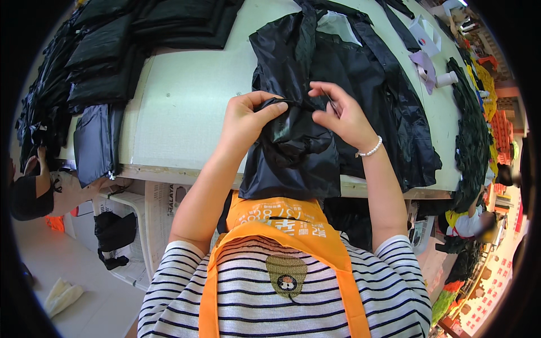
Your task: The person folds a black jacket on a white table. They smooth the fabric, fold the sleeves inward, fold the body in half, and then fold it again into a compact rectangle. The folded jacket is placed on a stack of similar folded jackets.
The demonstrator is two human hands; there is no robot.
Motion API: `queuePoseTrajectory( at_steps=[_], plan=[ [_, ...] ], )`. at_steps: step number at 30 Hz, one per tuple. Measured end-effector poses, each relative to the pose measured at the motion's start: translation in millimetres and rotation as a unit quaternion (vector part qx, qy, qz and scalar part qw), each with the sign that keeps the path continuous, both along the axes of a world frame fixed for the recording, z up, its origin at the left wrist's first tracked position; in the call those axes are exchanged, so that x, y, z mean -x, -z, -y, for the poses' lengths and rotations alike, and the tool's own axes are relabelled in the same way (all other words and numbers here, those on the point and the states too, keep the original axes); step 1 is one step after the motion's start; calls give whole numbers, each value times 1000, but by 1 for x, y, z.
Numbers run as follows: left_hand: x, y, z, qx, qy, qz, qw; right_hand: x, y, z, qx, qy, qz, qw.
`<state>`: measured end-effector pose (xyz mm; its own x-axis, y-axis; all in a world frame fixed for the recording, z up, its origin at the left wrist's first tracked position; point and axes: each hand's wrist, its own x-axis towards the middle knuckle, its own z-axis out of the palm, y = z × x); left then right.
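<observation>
A black shiny garment (366, 96), which looks like a jacket, lies spread over the near part of the table, its lower edge hanging past the front. My left hand (248, 117) pinches a gathered strip of the black fabric between thumb and fingers, raised a little over the garment. Just right of that strip is my right hand (350, 119), with a bead bracelet at the wrist. Its index finger stands apart from the thumb, and the other fingers curl around something thin and dark, too small to name. Beneath both hands the fabric is bunched in folds.
Stacks of folded black garments (104, 53) fill the table's far left. A folded black piece (97, 138) overhangs the front edge. At right are a white box (425, 36), a white roll (447, 79) and a black heap (473, 135). Under the table stands a white crate (127, 236); other people work at both sides.
</observation>
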<state>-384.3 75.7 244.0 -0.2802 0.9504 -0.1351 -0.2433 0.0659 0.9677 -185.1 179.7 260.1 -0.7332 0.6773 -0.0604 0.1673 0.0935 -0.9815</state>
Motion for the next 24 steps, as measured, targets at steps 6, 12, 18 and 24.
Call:
queuePoseTrajectory(
  at_steps=[6,12,18,24],
  plan=[
    [2,0,-8,-52,-72,242,966,6,11,17,169,-65,-75,981],
    [-7,10,11,-71,18,159,985,52,25,10,-156,263,-110,946],
    [-10,16,6,-28,-186,-338,922,80,26,35,-97,339,-191,916],
    [83,52,-5,-76,-296,-318,897,78,2,115,-58,18,-108,992]
  ],
)
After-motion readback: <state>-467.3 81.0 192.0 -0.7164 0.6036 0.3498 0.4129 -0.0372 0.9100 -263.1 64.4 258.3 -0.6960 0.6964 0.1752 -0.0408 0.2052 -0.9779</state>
